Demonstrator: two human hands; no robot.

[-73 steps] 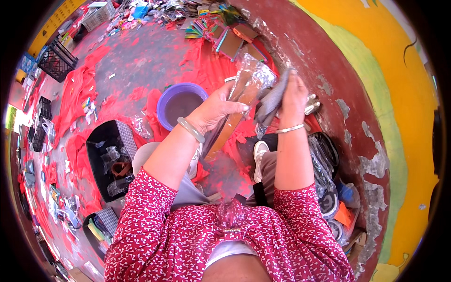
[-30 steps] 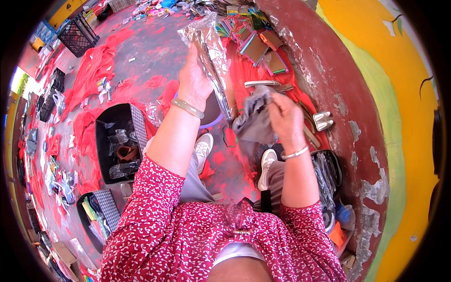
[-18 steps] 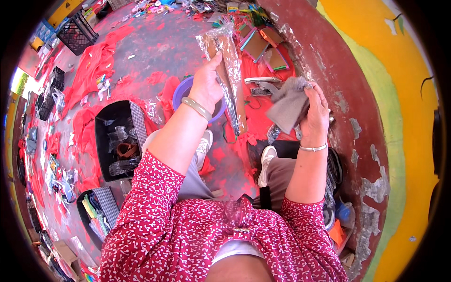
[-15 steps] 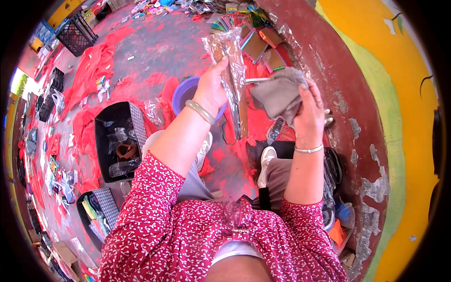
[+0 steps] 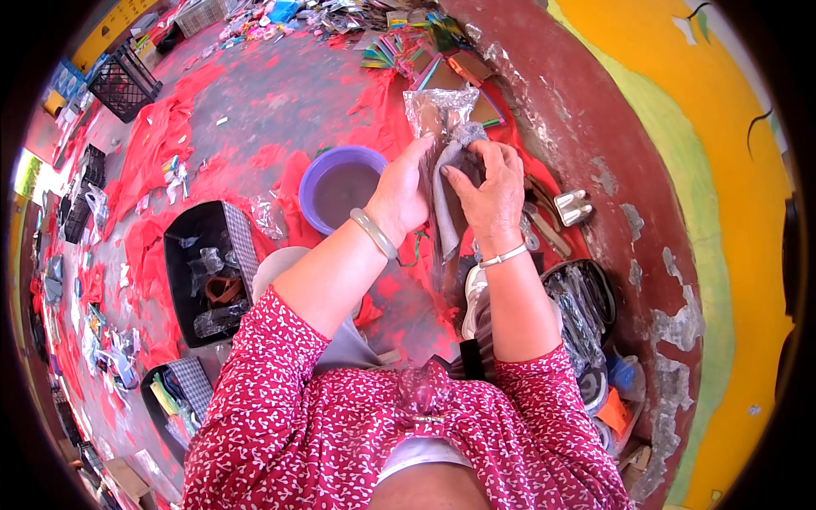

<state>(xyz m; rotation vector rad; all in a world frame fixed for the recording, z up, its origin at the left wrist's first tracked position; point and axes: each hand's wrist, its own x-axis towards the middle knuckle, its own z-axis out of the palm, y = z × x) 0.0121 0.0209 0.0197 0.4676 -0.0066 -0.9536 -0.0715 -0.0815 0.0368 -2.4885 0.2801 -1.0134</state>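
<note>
My left hand (image 5: 406,189) is closed around a long, flat brown item in a clear plastic sleeve (image 5: 440,104), held upright in front of me. What the brown item is, I cannot make out. A grey cloth (image 5: 442,208) is bunched in my right hand (image 5: 493,191), with thumb and fingers pinching it. The cloth lies against the right side of the sleeve and hangs down along it. Both hands are close together, and the cloth hides part of the sleeve.
A purple basin (image 5: 347,151) holding murky water stands left of my hands. Nearer is a black box (image 5: 240,242) with a checkered side and wrapped items inside. Plastic-wrapped things (image 5: 576,319) lie by my right arm, beside the peeling wall (image 5: 586,127). Red cloth (image 5: 157,140) covers parts of the floor.
My right hand has brought the grey cloth leftward onto the sleeve; before, it was apart at the right. My left hand has moved slightly down and to the right, and the basin now shows fully.
</note>
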